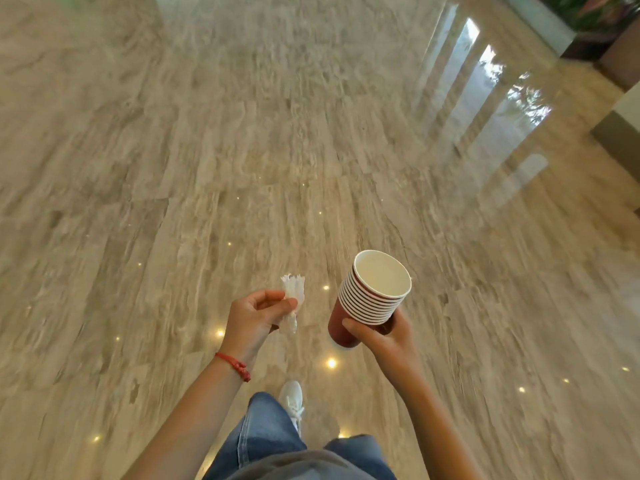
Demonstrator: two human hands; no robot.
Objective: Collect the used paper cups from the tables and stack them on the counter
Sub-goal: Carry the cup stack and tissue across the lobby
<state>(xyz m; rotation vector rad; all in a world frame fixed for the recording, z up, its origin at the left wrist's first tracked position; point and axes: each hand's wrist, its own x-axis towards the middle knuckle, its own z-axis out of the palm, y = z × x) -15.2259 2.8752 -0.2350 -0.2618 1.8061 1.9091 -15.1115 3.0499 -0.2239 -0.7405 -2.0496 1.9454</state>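
Denim-clad legs fill the bottom edge of the view, one white shoe stepping ahead of them on the floor.

Item 1, stack of paper cups: red-brown outside, white inside, many white rims nested close together, mouth tilted up and away. Held in the air, well above the floor, just ahead of the legs. No counter or table shows near it.

Item 2, right hand: wrapped round the lower part of the stack, thumb across the near side, fingers behind; grip closed on the cups.

Item 3, left hand: just left of the stack, not touching it. Thumb and fingers pinched narrow on a crumpled white tissue, which sticks out above and below the pinch. A red cord bracelet sits at the wrist.

Item 4, floor: polished grey-beige stone in long slabs, glossy, with small ceiling lights mirrored as bright dots around and below the stack. Wide open room ahead of the stack and to its left, reaching the top and left edges of the view.

Item 5, right boundary: far right of the stack, tall window reflections streak the floor; beyond them stand a dark low wall edge and a planter with greenery at the top corner.
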